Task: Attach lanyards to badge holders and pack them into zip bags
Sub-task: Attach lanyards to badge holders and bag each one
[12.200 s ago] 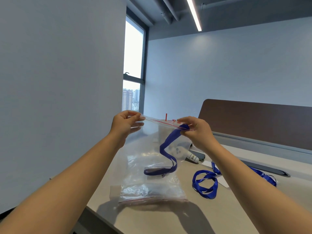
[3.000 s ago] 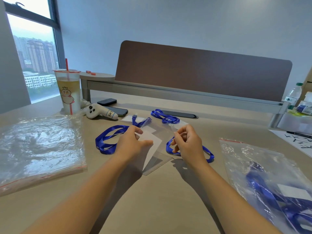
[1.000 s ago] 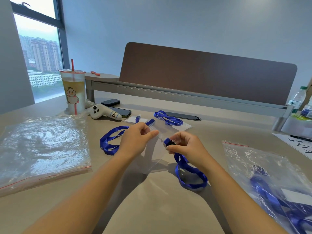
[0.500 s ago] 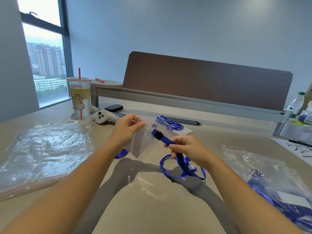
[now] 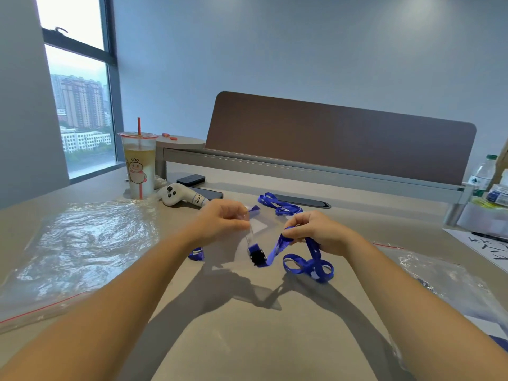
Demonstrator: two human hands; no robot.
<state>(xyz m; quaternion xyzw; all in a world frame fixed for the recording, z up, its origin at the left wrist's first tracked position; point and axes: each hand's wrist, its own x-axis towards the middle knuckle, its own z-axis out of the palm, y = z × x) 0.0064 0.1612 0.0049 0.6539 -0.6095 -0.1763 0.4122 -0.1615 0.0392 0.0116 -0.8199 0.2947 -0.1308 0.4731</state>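
My left hand pinches the top of a clear badge holder held above the desk. My right hand grips a blue lanyard, whose strap loops down onto the desk. The lanyard's black clip hangs below the badge holder, between my two hands. A second blue lanyard lies behind my hands, and part of a third shows under my left wrist. A stack of clear zip bags lies at the left. A filled zip bag lies at the right.
A drink cup with a red straw stands at the back left beside a white controller and two phones. A brown desk divider runs across the back. A water bottle and a tray of supplies sit far right.
The black clip has dropped from beside my left fingertips to below the badge holder. My right hand has risen and shifted along the strap. The camera has tilted slightly.
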